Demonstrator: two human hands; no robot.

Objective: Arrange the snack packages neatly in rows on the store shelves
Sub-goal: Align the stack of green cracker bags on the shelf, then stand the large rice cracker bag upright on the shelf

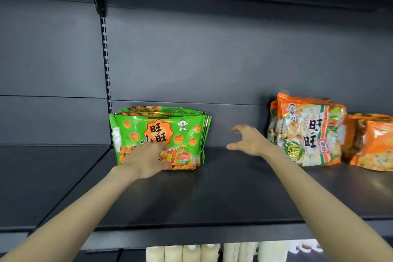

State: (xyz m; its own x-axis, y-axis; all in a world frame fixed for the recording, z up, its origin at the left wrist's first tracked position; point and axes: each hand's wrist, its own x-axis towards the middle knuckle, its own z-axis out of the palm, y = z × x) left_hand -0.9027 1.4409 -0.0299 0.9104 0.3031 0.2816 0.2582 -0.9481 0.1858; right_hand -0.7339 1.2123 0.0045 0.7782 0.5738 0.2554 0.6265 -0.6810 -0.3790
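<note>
Now the left hand (pixel 146 159) presses flat on the green packs (pixel 182 134), the right hand (pixel 248 141) spread empty. Uneven pushing could topple them.

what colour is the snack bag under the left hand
Bright green bag with orange snack pictures, in the head view.

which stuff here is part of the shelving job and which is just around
Job: green snack packs, left hand touching them, open right hand, orange-and-white pack, orange packs at far right, shelf.
Just there: pale items on the shelf below, slotted upright.
</note>
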